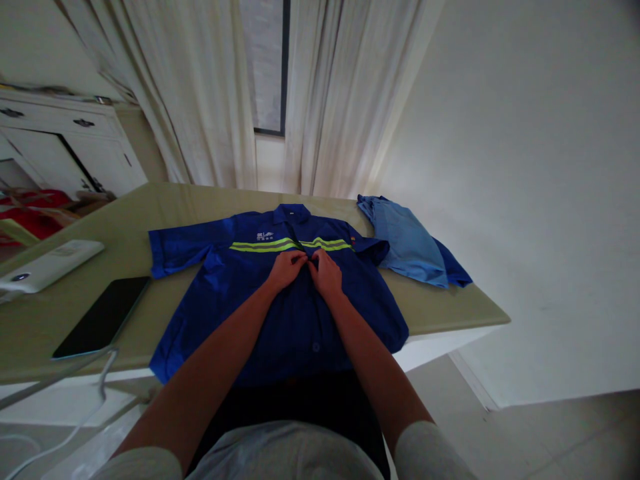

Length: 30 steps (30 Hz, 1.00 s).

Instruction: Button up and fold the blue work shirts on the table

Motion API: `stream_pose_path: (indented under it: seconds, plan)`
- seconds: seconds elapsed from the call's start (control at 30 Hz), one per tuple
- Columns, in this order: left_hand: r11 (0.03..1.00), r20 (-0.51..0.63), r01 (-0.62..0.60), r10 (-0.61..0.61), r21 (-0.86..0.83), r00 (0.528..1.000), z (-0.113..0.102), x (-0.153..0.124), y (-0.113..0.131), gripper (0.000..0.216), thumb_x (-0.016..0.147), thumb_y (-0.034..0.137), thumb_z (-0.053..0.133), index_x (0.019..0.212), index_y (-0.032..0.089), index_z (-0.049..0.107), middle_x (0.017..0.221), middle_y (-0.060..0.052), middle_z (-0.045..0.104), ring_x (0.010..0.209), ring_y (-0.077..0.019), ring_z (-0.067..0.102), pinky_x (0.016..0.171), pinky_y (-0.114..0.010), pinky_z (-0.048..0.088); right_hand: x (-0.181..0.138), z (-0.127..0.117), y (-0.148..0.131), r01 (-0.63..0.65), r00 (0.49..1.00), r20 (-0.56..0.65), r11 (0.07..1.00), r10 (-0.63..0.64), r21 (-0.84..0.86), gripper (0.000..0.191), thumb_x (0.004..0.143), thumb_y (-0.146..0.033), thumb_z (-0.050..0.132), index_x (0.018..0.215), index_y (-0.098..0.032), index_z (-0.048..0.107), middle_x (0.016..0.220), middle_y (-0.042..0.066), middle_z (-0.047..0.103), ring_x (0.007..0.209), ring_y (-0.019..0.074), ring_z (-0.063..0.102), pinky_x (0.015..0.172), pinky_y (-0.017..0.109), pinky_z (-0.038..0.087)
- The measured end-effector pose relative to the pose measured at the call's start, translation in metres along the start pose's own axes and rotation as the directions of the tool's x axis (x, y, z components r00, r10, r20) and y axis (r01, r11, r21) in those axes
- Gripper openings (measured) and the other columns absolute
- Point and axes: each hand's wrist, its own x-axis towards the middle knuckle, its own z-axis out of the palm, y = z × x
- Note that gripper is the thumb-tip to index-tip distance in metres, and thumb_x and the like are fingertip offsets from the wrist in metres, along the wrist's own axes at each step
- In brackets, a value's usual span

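Note:
A dark blue short-sleeved work shirt (240, 293) with a yellow-green reflective stripe lies face up on the pale table (150, 207), collar away from me. My left hand (286, 268) and my right hand (325, 272) meet at the shirt's front placket just below the stripe. Both have their fingers pinched closed on the fabric edges there. What the fingertips grip in detail is too small to see.
A folded lighter blue garment (410, 243) lies at the table's right end. A black tablet (103, 315) and a white device (50, 263) with cables lie at the left. White curtains (200, 93) and a white cabinet (60, 143) stand behind.

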Motion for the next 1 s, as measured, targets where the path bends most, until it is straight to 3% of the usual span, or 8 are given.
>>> stream_pose_path:
  seconds: [0.13,0.3,0.43,0.53,0.6,0.77,0.9,1.0]
  plan:
    - [0.999,-0.002,-0.017,0.017,-0.042,1.000,0.002,0.003,-0.004,0.022,0.093,0.024,0.062,0.100,0.019,0.082,0.105,-0.006,0.082,0.099,-0.0247,0.076,0.095,-0.037,0.059,0.000,0.004,0.005,0.013,0.999,-0.033,0.997,-0.010,0.081,0.015,0.100,-0.031,0.059,0.114,-0.024,0.060,0.112,0.007,0.072,0.099,0.0250,0.069,0.083,0.033,0.050]
    - [0.996,0.075,-0.082,0.085,-0.042,0.994,-0.002,0.004,-0.004,0.033,0.095,0.016,0.053,0.114,0.019,0.079,0.116,-0.008,0.081,0.107,-0.0229,0.075,0.102,-0.038,0.058,0.012,0.014,0.022,-0.008,0.983,-0.166,0.912,0.084,0.411,0.027,0.091,-0.034,0.065,0.115,-0.022,0.061,0.092,0.003,0.071,0.083,0.0223,0.067,0.080,0.034,0.051]
    - [0.947,0.086,-0.056,0.030,0.317,0.996,-0.006,-0.006,0.003,0.032,0.096,0.035,0.062,0.121,0.025,0.079,0.129,-0.008,0.076,0.123,-0.0313,0.067,0.112,-0.049,0.050,0.029,0.013,0.040,-0.066,0.921,-0.217,0.680,0.323,0.730,0.026,0.086,-0.039,0.064,0.104,-0.020,0.067,0.079,0.000,0.068,0.075,0.0199,0.064,0.076,0.032,0.053]
    - [0.861,0.139,-0.110,0.046,0.497,0.989,-0.005,-0.015,0.009,0.043,0.099,0.052,0.058,0.130,0.028,0.075,0.149,-0.008,0.065,0.140,-0.0371,0.054,0.120,-0.057,0.038,0.037,0.003,0.054,-0.098,0.849,-0.174,0.471,0.500,0.877,0.028,0.081,-0.041,0.068,0.099,-0.019,0.070,0.091,0.004,0.075,0.093,0.0215,0.069,0.089,0.034,0.055]
    - [0.827,0.188,-0.153,0.058,0.541,0.980,-0.002,-0.019,0.012,0.051,0.101,0.055,0.053,0.140,0.027,0.070,0.157,-0.009,0.058,0.146,-0.0376,0.049,0.124,-0.059,0.032,0.038,-0.004,0.060,-0.127,0.822,-0.137,0.411,0.553,0.903,0.027,0.079,-0.039,0.070,0.097,-0.019,0.074,0.103,0.007,0.078,0.107,0.0237,0.069,0.099,0.037,0.054]
    - [0.814,0.200,-0.145,0.036,0.562,0.979,0.000,-0.019,0.011,0.049,0.105,0.049,0.045,0.144,0.029,0.066,0.158,-0.008,0.057,0.148,-0.0340,0.048,0.124,-0.055,0.032,0.035,-0.012,0.057,-0.167,0.853,-0.077,0.411,0.516,0.896,0.029,0.079,-0.037,0.070,0.100,-0.018,0.079,0.113,0.009,0.079,0.123,0.0271,0.067,0.107,0.040,0.054]
    - [0.821,0.183,-0.136,0.038,0.555,0.982,0.000,-0.018,0.009,0.043,0.106,0.039,0.044,0.138,0.028,0.071,0.153,-0.009,0.062,0.145,-0.0317,0.051,0.123,-0.051,0.035,0.034,-0.009,0.047,-0.181,0.879,-0.014,0.361,0.476,0.915,0.032,0.075,-0.038,0.075,0.099,-0.018,0.081,0.107,0.007,0.080,0.115,0.0269,0.071,0.103,0.040,0.056]
    - [0.800,0.176,-0.147,0.053,0.582,0.983,0.002,-0.021,0.010,0.048,0.105,0.042,0.045,0.146,0.026,0.065,0.160,-0.011,0.054,0.152,-0.0344,0.042,0.126,-0.055,0.029,0.034,-0.005,0.041,-0.173,0.904,0.014,0.337,0.427,0.925,0.031,0.073,-0.039,0.077,0.094,-0.018,0.081,0.100,0.006,0.081,0.105,0.0249,0.073,0.100,0.038,0.057]
